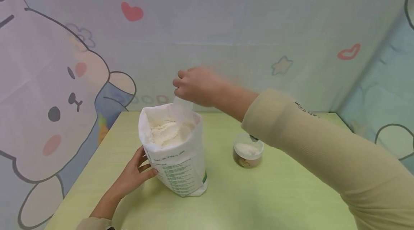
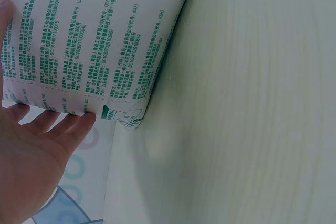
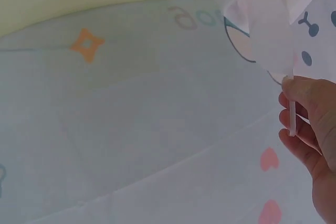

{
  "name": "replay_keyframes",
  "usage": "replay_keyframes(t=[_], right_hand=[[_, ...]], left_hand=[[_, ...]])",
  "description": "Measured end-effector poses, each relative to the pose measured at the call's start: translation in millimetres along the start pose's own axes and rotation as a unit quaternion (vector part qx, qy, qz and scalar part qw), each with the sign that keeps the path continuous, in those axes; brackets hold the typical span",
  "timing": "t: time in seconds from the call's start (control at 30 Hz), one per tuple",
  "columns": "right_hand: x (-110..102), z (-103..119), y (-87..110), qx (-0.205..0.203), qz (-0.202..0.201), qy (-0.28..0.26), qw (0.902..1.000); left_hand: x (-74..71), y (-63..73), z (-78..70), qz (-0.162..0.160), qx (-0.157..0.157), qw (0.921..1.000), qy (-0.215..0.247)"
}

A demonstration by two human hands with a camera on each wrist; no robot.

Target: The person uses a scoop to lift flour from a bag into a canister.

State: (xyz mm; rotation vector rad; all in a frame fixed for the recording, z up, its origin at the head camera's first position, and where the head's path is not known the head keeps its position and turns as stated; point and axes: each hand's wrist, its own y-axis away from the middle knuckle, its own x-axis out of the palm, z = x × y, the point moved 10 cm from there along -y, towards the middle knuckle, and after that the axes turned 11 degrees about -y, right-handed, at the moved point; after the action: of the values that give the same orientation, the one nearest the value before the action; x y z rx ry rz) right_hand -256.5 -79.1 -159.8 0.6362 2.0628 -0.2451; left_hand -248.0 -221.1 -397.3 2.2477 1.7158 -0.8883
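White paper bag (image 1: 181, 169) w/ green print stands mouth-up on the pale desk (image 1: 284, 197), L of centre. Top's wide open, rim uneven. Inside: cream powder (image 1: 168, 133), filled to a bit below the rim, surface lumpy, not level. Depth of fill below that can't be seen.

L hand (image 1: 134, 174) holds the bag's L side: thumb on the printed front, other fingers round on the side. L wrist view shows those fingers slightly apart, tips touching the paper nr a lower corner w/ a small green mark.

R hand (image 1: 200, 86) is up above the bag's far rim, fingers clamped on the thin handle of a whitish see-through scoop (image 1: 183, 109). Scoop's body hangs down into the bag mouth at the back, lower part inside; can't tell how much powder, if any, is in it. R wrist view: thumb on one side of the handle, fingertips on the other, handle end sticking out past them.

Small round tub (image 1: 247, 160) sits on the desk to the R of the bag, apart from it, nr the R forearm. Clear upper wall, brownish lower part, open top; white contents (image 1: 247, 149) inside, below the rim.

Behind: cartoon-print cloth (image 1: 226, 25) w/ hearts, star, etc.
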Motion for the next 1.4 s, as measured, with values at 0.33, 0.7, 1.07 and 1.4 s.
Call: replay_keyframes(t=[0.33,0.7,1.07,1.4], right_hand=[[1.5,18.7,-7.5,-0.023,-0.029,0.05,0.9981],[20.2,30.4,-10.9,-0.02,-0.02,0.03,0.9991],[42.1,29.9,-13.6,0.007,-0.01,-0.04,0.9991],[49.3,38.0,-17.0,0.004,-0.024,-0.057,0.9981]], left_hand=[[2.2,0.6,-1.8,-0.001,0.001,1.0,0.0],[1.5,0.0,-1.9,0.0,-0.003,1.0,-0.006],[1.2,0.8,-3.0,-0.002,0.002,1.0,-0.003],[2.0,0.2,-2.5,0.0,0.002,1.0,0.0]])
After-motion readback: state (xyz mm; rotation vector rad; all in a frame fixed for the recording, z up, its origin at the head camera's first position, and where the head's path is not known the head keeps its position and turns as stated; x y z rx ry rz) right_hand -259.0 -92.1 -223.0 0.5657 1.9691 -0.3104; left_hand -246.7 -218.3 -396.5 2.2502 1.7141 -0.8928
